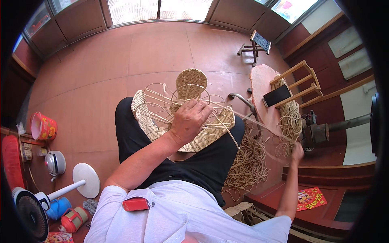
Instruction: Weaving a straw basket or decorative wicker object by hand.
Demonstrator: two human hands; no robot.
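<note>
A half-woven piece of pale cord on a wire frame (139, 105) rests across my lap, with bare wire loops, a small ring and a round woven part (191, 76) at its far side. My left hand (189, 119) is closed over the frame just below the ring, where a cord (253, 120) starts. That cord runs taut to the right, doubled or blurred, to my right hand (296, 152), which is out at the side, smeared by motion, closed on it. The exact grip of my left fingertips is hidden.
Coiled cord (290, 124) and a black phone (276, 95) lie by a wooden stool (310, 77) on a pink board (259, 77). Loose cord (247, 166) is heaped right of my leg. A folding stool (259, 42) stands behind. A bucket (43, 125), kettle (55, 163) and fan (30, 212) are left.
</note>
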